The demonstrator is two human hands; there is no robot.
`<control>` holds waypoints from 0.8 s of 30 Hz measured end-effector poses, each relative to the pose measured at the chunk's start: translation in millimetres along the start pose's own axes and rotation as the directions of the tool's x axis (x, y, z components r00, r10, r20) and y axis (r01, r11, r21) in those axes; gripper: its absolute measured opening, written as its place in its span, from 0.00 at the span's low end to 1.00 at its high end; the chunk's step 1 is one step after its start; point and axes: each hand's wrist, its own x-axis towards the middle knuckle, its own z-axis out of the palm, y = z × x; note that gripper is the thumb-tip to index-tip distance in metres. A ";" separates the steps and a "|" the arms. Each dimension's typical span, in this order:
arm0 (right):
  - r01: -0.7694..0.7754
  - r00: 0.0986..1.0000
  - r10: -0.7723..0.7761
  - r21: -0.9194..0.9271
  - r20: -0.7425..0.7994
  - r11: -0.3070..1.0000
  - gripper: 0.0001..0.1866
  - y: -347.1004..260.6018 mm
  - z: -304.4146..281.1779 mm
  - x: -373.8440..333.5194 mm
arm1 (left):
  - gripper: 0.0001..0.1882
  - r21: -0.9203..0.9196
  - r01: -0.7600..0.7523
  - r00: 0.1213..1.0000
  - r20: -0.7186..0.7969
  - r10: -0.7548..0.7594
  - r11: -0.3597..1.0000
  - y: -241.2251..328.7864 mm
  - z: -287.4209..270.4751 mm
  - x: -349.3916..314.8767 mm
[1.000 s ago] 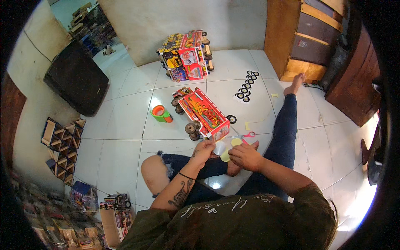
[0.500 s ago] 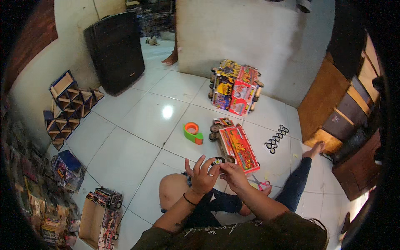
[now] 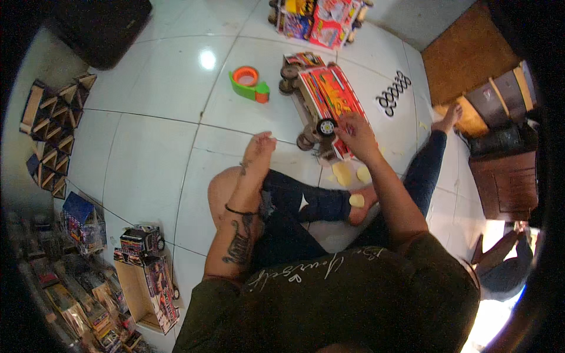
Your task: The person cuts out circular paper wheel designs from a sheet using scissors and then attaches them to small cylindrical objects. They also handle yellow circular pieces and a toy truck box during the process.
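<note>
A red toy truck [image 3: 329, 94] with printed panels lies on its side on the floor in front of me, its dark wheels [image 3: 305, 141] toward the left. Over its near upper wheel is a round black-and-white wheel sticker [image 3: 326, 126] with a yellow-green centre. The fingers of my right hand [image 3: 356, 136] pinch the sticker's right edge; whether it is stuck down, I cannot tell. My left hand [image 3: 259, 152] hovers above my bent knee, fingers loosely curled and holding nothing visible. A row of several black ring-shaped stickers [image 3: 394, 93] lies right of the truck.
A green and orange tape dispenser [image 3: 250, 85] sits left of the truck. Pale paper scraps [image 3: 341, 174] lie near my foot. More toy trucks [image 3: 321, 20] are stacked at the back. An open-bed toy truck [image 3: 144, 282] and triangular wooden pieces [image 3: 53, 135] stand at the left; wooden furniture [image 3: 459, 56] stands right.
My right hand has carried the sticker forward to the truck's near wheel. My left hand has let go of it and drawn aside to the left. The view has tilted downward.
</note>
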 end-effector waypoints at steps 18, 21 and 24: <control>-0.080 0.992 0.113 -0.449 0.049 0.890 0.09 -20.3 26.3 11.4 | 0.19 0.316 0.173 0.980 0.037 -0.194 0.933 -17.8 48.2 39.9; -0.089 0.993 0.112 -0.458 0.024 0.885 0.08 -17.9 29.8 13.3 | 0.17 0.281 0.207 0.970 0.069 -0.235 0.937 -18.0 49.9 40.1; -0.114 0.990 0.138 -0.386 0.035 0.915 0.08 -13.8 31.2 16.0 | 0.17 0.230 0.220 0.966 0.080 -0.244 0.948 -19.2 51.3 37.5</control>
